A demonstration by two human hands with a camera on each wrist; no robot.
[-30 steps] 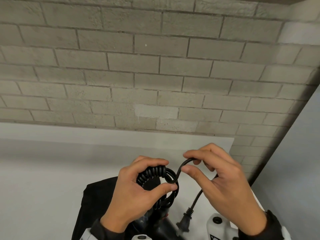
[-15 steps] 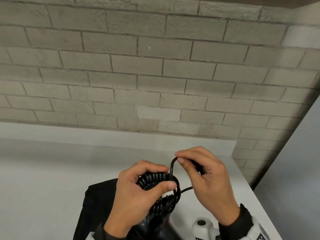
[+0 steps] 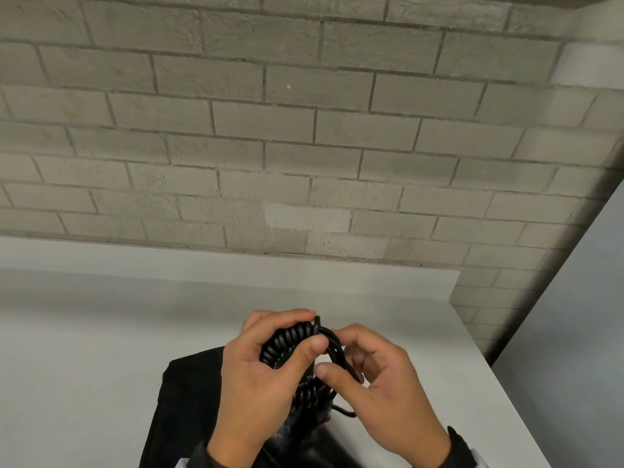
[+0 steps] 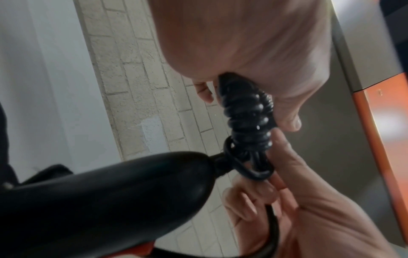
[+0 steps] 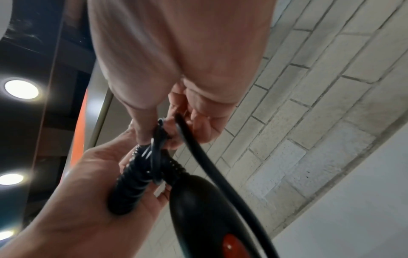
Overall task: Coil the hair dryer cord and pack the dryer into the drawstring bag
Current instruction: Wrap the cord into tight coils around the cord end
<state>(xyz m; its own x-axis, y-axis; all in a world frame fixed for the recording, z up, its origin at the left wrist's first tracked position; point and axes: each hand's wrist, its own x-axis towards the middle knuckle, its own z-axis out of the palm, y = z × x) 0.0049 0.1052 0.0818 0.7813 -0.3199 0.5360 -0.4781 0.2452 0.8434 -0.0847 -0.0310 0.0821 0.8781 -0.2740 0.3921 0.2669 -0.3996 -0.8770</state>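
1. Drawstring bag [image 3: 189,400]: black fabric lying flat on the white table [image 3: 101,332], at lower left under the wrists; nothing visibly in it yet

2. Left hand [image 3: 256,383]: fingers and thumb curled round the bunched spiral section of the cord [image 3: 287,342], thumb pressing the coils from the front; the bundle is held above the bag, not resting on the table

3. Hair dryer [image 4: 99,192]: black body hanging just below the coil bundle, cord entering at its handle end; a red switch [image 5: 229,244] shows in the right wrist view

4. Right hand [image 3: 381,383]: thumb and fingers pinch the straight tail of the cord and lead it round the bundle; one or two turns look to be on already

5. Judgement, step in hand: binding the coil with its own tail. To do it well, keep the left thumb firm so the spirals do not spring open, lay each turn snug beside the one before, keep light tension with the right hand

6. Plug not in view; leave enough tail to tuck under a turn, else the wrap may loosen in the bag
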